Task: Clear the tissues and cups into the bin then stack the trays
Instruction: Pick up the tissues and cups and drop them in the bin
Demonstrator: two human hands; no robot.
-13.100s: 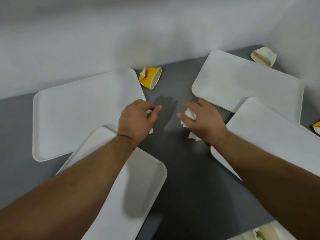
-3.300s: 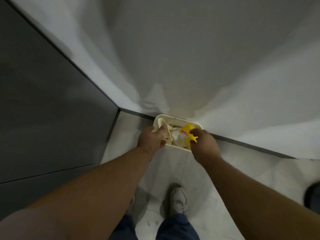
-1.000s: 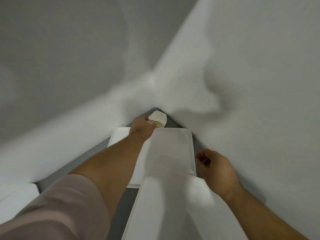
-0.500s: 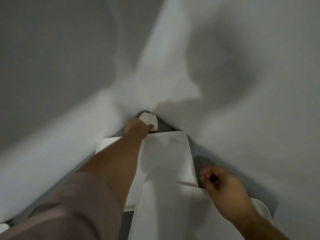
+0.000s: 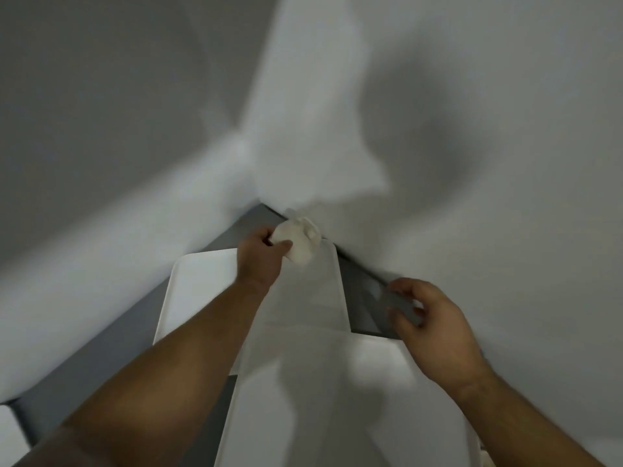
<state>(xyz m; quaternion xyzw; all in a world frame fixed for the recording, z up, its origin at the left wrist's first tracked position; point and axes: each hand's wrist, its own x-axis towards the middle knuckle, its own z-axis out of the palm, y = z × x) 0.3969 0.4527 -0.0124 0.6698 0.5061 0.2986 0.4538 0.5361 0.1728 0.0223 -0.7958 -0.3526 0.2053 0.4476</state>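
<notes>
Left hand (image 5: 259, 254) grabs the cup (image 5: 300, 242) in the far corner.
Fingers and thumb curl round it, just above the tray (image 5: 202, 281) end; right hand (image 5: 435, 328) hovers loosely curled, seemingly empty. Best grip firmly and lift clear of the wall.

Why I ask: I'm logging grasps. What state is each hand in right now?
Left hand: closed, holding the pale paper cup.
Right hand: open, fingers loosely curled, nothing visible in it.

The left grip (image 5: 259, 256) holds a cream cup (image 5: 299, 245) over the table's (image 5: 362, 294) far corner. The right grip (image 5: 435, 328) hovers, fingers loosely curled, by the right edge.
</notes>
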